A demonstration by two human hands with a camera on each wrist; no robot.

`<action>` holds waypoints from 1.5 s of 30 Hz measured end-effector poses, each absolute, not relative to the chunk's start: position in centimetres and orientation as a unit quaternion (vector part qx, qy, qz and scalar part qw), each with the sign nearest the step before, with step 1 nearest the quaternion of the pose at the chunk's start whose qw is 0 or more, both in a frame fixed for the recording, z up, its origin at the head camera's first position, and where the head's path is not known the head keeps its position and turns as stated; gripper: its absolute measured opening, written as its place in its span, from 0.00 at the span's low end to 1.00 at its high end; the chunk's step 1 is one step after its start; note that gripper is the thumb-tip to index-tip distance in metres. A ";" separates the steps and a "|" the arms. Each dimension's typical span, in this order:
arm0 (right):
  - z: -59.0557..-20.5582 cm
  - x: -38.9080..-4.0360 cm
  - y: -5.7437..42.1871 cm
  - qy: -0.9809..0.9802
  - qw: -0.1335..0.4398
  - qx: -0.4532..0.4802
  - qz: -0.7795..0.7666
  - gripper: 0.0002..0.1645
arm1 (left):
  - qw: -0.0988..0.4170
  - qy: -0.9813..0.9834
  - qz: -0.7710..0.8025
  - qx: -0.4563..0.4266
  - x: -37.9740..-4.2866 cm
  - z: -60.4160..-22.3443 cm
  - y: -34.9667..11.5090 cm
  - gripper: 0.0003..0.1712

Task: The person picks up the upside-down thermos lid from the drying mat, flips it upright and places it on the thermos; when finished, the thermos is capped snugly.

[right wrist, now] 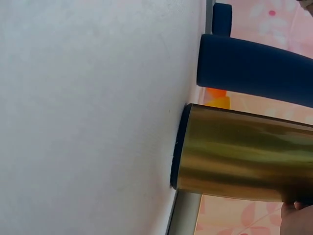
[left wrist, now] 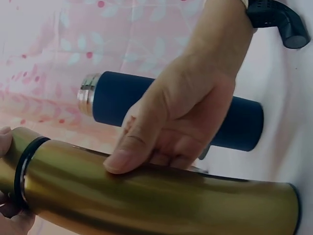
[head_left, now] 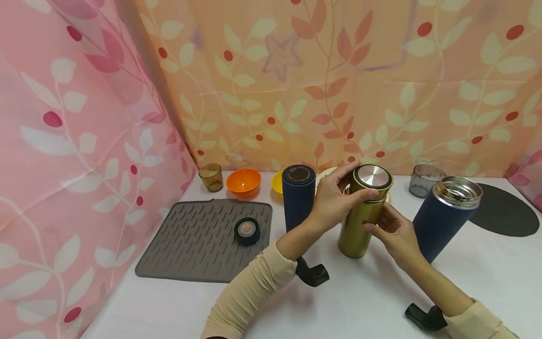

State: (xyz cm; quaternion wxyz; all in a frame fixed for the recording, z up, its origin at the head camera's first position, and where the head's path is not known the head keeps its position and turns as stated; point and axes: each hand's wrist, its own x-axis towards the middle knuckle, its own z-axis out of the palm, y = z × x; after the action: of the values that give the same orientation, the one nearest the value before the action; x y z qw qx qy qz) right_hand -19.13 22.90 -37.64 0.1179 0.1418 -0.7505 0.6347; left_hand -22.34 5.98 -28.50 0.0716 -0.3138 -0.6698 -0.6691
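A gold thermos flask (head_left: 354, 235) stands upright on the white table, its lid (head_left: 373, 176) topped with a shiny silver disc. My left hand (head_left: 334, 200) grips the lid, fingers behind and thumb across the front. Lower down, my right hand (head_left: 397, 236) holds the flask's body, its thumb on the gold side in the left wrist view. Just right of that hand is an uncapped navy flask (head_left: 440, 226) with a steel threaded mouth. Beside my left hand stands a second navy flask (head_left: 296, 202) with its lid on. The right wrist view shows the gold flask's dark base (right wrist: 180, 149) against the table.
A grey drying mat (head_left: 190, 245) lies at left with a navy lid (head_left: 247, 231) on it. Along the back are an amber glass (head_left: 211, 178), an orange bowl (head_left: 243, 182), a partly hidden yellow bowl (head_left: 277, 182) and a clear grey glass (head_left: 425, 181). A dark round mat (head_left: 506, 212) lies far right.
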 end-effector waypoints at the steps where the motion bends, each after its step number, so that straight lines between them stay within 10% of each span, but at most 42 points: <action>1: -37.6 -19.1 22.9 -0.752 0.119 0.141 0.633 0.40 | 0.069 -0.676 -0.666 -0.308 -22.3 -28.5 6.0 0.36; 45: -38.1 -19.3 22.9 -0.761 0.123 0.133 0.623 0.39 | 0.137 -0.703 -0.642 -0.275 -22.6 -31.0 7.4 0.38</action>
State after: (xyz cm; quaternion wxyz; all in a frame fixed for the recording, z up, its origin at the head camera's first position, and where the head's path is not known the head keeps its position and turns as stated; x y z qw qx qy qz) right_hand -19.32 22.89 -38.08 0.1229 0.1332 -0.7611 0.6228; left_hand -22.61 7.45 -31.04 0.1374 -0.2749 -0.7027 -0.6417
